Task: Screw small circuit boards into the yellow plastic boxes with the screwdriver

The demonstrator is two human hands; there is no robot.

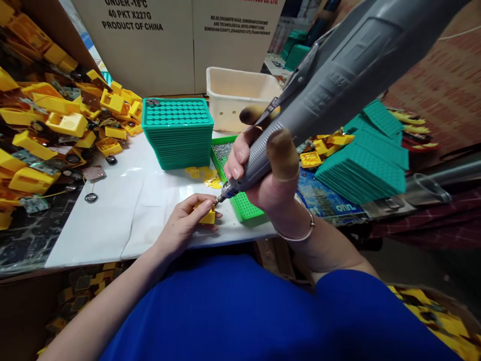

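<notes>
My right hand [276, 175] is wrapped round a grey electric screwdriver [319, 95], with dark covers on two of its fingers. The tool slants down to the left, and its bit end [226, 192] reaches a small yellow plastic housing [208, 216]. That housing is gripped by my left hand [188, 215] just above the white work surface; the fingers hide much of it. Whether the bit touches a screw I cannot make out. Right beside the housing lies a green tray [250, 208] with rows of holes, and loose screws [223, 150] fill its far part.
A tall stack of teal trays [178, 135] stands behind my left hand, near flat yellow pieces [206, 175]. Yellow housings with wired parts [67, 123] heap at left. A whitish bin [240, 95] stands at the back, before a carton [150, 55]. More teal trays [364, 155] lean at right.
</notes>
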